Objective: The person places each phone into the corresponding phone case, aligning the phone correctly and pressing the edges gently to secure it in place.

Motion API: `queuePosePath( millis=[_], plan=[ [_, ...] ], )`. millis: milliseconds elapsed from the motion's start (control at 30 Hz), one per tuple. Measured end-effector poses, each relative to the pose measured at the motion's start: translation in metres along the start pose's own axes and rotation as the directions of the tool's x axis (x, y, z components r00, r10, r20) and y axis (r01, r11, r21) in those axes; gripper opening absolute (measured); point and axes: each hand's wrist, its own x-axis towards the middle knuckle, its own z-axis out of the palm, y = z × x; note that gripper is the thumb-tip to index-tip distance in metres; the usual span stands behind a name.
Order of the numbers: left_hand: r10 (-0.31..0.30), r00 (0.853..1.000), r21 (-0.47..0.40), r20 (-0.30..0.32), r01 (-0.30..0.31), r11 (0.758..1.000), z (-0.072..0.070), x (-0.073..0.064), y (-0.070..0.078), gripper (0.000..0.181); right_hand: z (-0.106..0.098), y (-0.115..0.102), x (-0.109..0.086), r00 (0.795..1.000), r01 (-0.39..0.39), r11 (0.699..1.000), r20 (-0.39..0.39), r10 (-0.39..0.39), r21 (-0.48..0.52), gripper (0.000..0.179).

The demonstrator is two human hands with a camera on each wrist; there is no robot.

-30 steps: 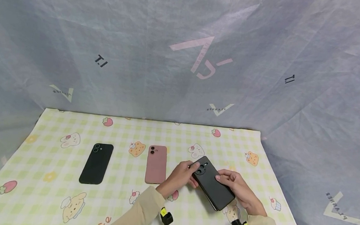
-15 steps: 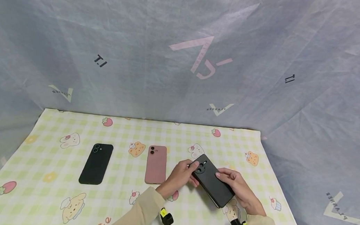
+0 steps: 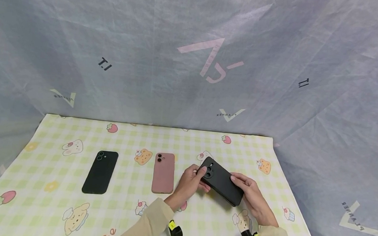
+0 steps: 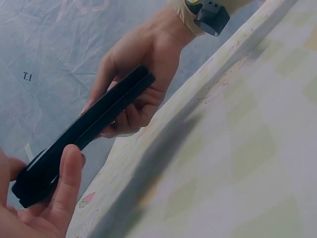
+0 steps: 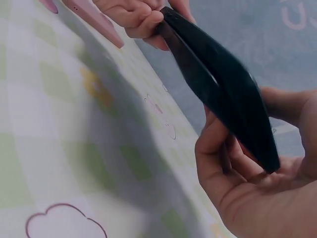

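Both hands hold a black phone (image 3: pixel 223 184) over the tablecloth, its back with a round camera ring facing up. My left hand (image 3: pixel 185 187) grips the camera end, thumb on top beside the ring and fingers underneath. My right hand (image 3: pixel 252 197) grips the other end, thumb on the back and fingers curled below. In the right wrist view a narrow gap runs along the side of the phone (image 5: pixel 235 94), between two dark layers that look like a phone and its case. The left wrist view shows the phone (image 4: pixel 94 119) edge-on, clear of the cloth with a shadow below.
A pink phone (image 3: pixel 163 173) lies back up just left of my left hand. Farther left lies another black phone (image 3: pixel 100 172), also back up. The checked tablecloth (image 3: pixel 120 208) reaches back to a grey-blue fabric wall (image 3: pixel 146 74), which also hangs on both sides.
The held phone has risen and turned, its right-hand end swinging up so it lies more level across the view. Both hands keep their grip and have shifted only slightly.
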Motion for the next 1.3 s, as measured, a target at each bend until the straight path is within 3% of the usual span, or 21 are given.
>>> queuePosePath(
  millis=[200, 333, 600, 1000, 1300],
  plan=[
    [0.023, 1.000, -0.016, -0.005, -0.023, 1.000, -0.0001, 0.0006, -0.0016, 0.038, -0.0007, 0.0017, 0.0026, 1.000, -0.007, 0.991, -0.025, 0.011, 0.137, 0.038],
    [0.042, 0.999, -0.021, 0.002, -0.042, 0.999, -0.0006, 0.0010, -0.0030, 0.039, -0.0017, 0.0014, 0.0032, 0.999, -0.014, 0.985, -0.026, 0.019, 0.171, 0.033],
    [0.065, 0.998, -0.059, 0.007, -0.064, 0.996, -0.0007, 0.0006, -0.0031, 0.038, -0.0039, 0.0019, 0.0039, 0.996, -0.016, 0.984, 0.084, 0.001, 0.176, 0.031],
    [0.090, 0.996, -0.061, 0.011, -0.090, 0.994, -0.0004, -0.0002, -0.0046, 0.042, -0.0026, 0.0005, 0.0052, 0.997, 0.003, 0.988, 0.070, -0.014, 0.153, 0.044],
    [0.068, 0.998, -0.096, -0.004, -0.068, 0.993, -0.0012, -0.0014, -0.0020, 0.040, -0.0019, -0.0007, 0.0046, 0.996, 0.015, 0.987, 0.085, -0.029, 0.162, 0.050]
  ],
)
